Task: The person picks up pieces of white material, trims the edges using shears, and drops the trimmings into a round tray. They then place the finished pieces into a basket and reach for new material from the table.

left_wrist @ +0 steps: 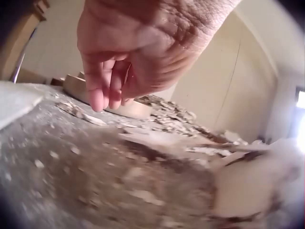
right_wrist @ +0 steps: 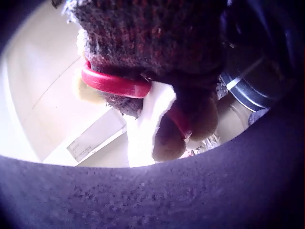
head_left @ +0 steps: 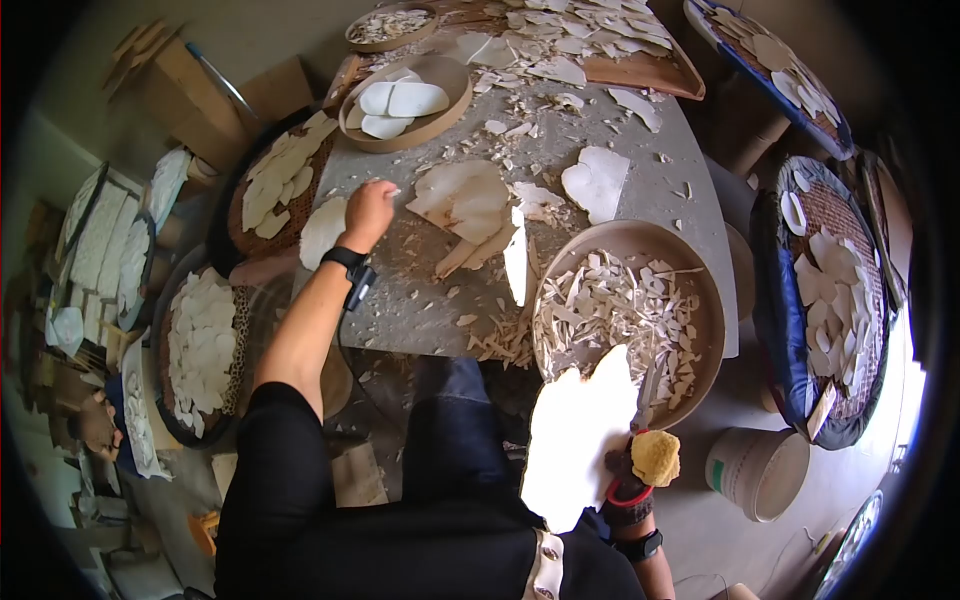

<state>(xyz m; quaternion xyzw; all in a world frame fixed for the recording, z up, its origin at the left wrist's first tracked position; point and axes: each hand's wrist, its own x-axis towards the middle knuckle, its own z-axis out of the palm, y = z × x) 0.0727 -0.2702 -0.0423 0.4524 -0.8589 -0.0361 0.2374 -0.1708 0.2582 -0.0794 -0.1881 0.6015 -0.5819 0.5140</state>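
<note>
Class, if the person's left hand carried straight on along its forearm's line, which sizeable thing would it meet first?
Probably the near wall of the round tray of white oval pieces; the left hand's height is unclear, so it might clear the rim.

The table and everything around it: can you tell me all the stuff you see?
Grey table: one, middle
Big bowl of scraps: one, tan, table's near right
Smaller bowls: two, tan, far left
Wooden tray: one, brown, far right
Flat pieces: too many to count, pale, table and trays
Blue-edged trays: two, right
Dark-edged trays: at least two, left
Bucket: one, whitish, right floor
Bright sheet: one, white, near right hand
Handled tool: one, red handles, right hand
Hands: two; left hand bare, over table; right dark-knitted
</note>
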